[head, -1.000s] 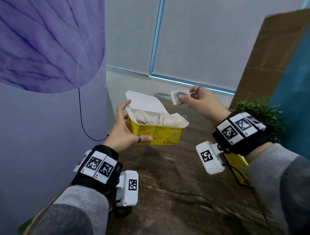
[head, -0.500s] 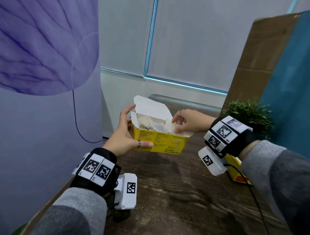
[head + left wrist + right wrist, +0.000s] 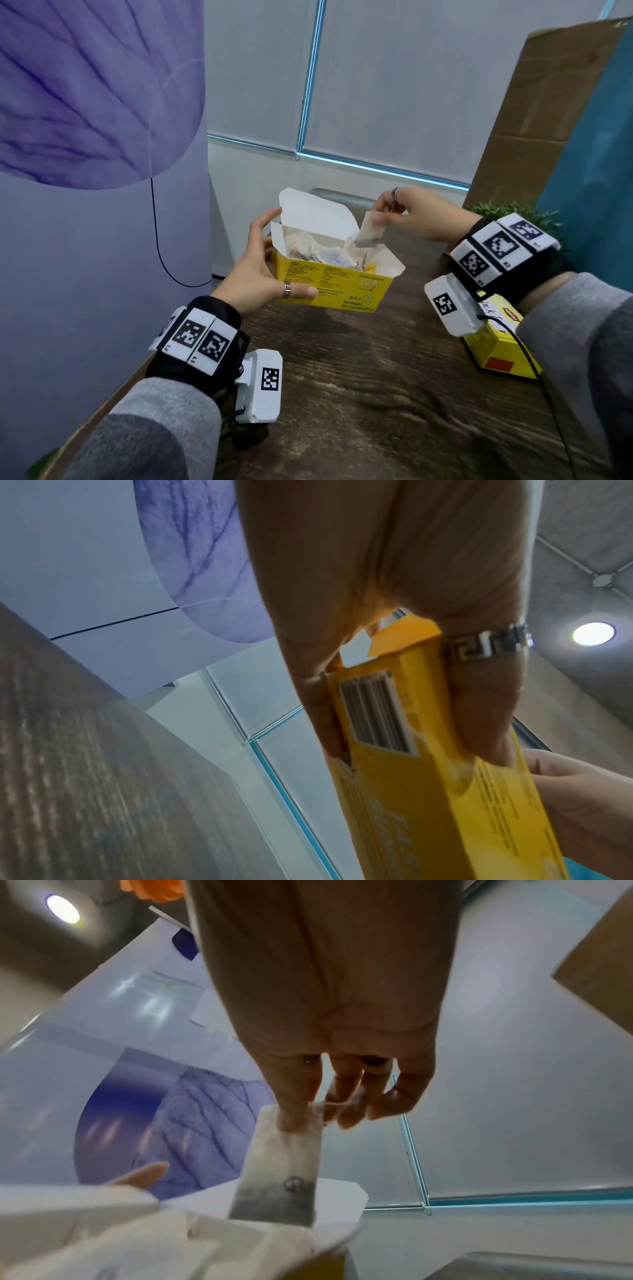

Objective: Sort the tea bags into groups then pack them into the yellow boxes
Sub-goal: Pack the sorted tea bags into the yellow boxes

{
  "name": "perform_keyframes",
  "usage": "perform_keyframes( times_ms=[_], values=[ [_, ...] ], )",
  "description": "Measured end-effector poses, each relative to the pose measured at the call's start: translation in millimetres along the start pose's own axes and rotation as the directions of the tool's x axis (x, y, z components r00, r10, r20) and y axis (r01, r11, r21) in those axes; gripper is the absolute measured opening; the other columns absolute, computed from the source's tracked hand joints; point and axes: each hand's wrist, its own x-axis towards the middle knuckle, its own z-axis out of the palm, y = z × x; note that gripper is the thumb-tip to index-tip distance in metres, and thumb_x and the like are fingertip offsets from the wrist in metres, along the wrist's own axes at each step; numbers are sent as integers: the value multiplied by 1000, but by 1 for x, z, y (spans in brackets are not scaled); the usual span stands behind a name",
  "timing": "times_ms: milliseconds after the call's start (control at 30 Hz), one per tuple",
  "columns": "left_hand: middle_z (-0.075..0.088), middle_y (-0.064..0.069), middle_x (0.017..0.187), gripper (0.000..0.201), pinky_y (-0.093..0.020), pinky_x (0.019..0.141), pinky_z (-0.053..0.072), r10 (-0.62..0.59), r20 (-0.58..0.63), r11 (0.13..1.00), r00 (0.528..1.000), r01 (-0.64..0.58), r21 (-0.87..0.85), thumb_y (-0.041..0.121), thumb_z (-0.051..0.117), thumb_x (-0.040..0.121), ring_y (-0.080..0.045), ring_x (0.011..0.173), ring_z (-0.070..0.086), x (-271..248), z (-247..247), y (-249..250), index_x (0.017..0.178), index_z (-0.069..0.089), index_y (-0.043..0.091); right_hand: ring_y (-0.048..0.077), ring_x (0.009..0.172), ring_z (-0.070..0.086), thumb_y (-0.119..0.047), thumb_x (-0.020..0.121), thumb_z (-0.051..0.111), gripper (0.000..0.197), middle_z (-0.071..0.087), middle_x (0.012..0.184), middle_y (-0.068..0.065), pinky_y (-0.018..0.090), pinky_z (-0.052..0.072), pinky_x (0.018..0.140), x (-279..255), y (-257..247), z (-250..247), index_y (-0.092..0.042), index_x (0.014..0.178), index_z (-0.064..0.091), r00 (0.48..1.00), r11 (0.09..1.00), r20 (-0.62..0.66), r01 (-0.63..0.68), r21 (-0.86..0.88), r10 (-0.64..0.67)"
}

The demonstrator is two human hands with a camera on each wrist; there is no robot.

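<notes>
My left hand (image 3: 263, 270) grips the left end of an open yellow box (image 3: 335, 287), held above the wooden table (image 3: 359, 394), thumb across its front and fingers behind. In the left wrist view the yellow box (image 3: 428, 777) sits between thumb and fingers of that left hand (image 3: 394, 669). Several white tea bags (image 3: 318, 250) lie inside. My right hand (image 3: 407, 212) pinches the top of one tea bag (image 3: 370, 231), which hangs upright over the box's right part. In the right wrist view the tea bag (image 3: 284, 1167) dangles from thumb and forefinger of the right hand (image 3: 308, 1110), string looped at the fingers.
A second yellow box (image 3: 503, 339) lies shut on the table at the right, under my right wrist. A small green plant (image 3: 507, 212) and a cardboard panel (image 3: 541, 113) stand at the back right. A purple-printed wall (image 3: 96, 137) borders the table's left.
My right hand went from holding a tea bag high behind the box, down into the box, and now holds a tea bag upright just above the box's right part. The box has stayed in my left hand.
</notes>
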Motion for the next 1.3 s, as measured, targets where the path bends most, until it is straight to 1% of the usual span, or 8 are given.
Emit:
perform_keyframes(
  times_ms=[67, 167, 300, 467, 733, 900, 1167, 1300],
  values=[
    [46, -3, 133, 118, -31, 91, 52, -1, 10, 1000, 1000, 1, -9, 11, 88, 51, -22, 114, 57, -1, 0, 1, 136, 14, 46, 6, 71, 50, -31, 94, 51, 14, 58, 83, -7, 18, 38, 65, -2, 0, -6, -20, 94, 61, 998, 997, 66, -15, 79, 9],
    [43, 0, 136, 115, -23, 87, 53, 8, 24, 999, 1000, -8, -34, 8, 85, 52, -22, 116, 55, -2, 1, 1, 135, 15, 46, -2, 63, 50, -26, 95, 50, 17, 59, 78, -11, 11, 40, 62, -5, -3, -8, -17, 101, 63, 969, 985, 246, -29, 169, -14],
    [47, 3, 132, 112, -23, 86, 53, 12, 43, 994, 999, -8, -106, 8, 85, 49, -18, 117, 55, -3, 1, 3, 130, 19, 49, -7, 63, 54, -26, 90, 60, 16, 65, 83, -10, 10, 43, 66, -4, -9, 7, -20, 103, 67, 924, 990, 379, -12, 143, -43],
    [53, 10, 119, 113, -24, 83, 54, 20, 25, 989, 999, -16, -146, 5, 83, 49, -12, 109, 59, -3, 1, 5, 133, 19, 45, 5, 67, 50, -27, 80, 71, 16, 57, 77, -8, 21, 42, 66, -1, -5, 18, -22, 92, 61, 998, 992, 50, -36, 120, 31],
    [47, 13, 126, 106, -23, 84, 53, 33, 47, 990, 998, -26, -138, 5, 86, 49, -12, 114, 55, -3, 1, 2, 119, 25, 57, 1, 64, 50, -21, 88, 63, 5, 61, 78, -10, 7, 40, 57, -3, -6, 27, -18, 89, 67, 991, 998, 131, -5, 62, -3],
    [49, 10, 124, 105, -22, 82, 53, 39, 47, 987, 998, -32, -156, 8, 82, 49, -14, 111, 57, -2, 1, 3, 123, 23, 53, 13, 69, 53, -24, 87, 64, 8, 67, 84, 0, 30, 46, 69, -5, -13, 18, -26, 80, 62, 988, 994, 144, 40, 106, -55],
    [49, 7, 127, 107, -29, 84, 54, 28, 52, 988, 998, -19, -154, 4, 87, 49, -18, 112, 59, 0, 0, 0, 121, 27, 56, -3, 50, 49, -19, 87, 63, 10, 53, 42, -21, 9, 33, 49, -8, -21, 22, -23, 89, 72, 995, 999, 94, 38, -1, -38],
    [53, 9, 122, 110, -32, 86, 54, 12, 49, 986, 999, -4, -167, 12, 90, 43, -17, 110, 61, 0, 0, -1, 120, 27, 58, 1, 64, 49, -24, 93, 55, 16, 58, 75, -14, 18, 38, 61, -16, -3, 15, -22, 103, 67, 997, 976, -19, -74, 203, 80]
  ],
)
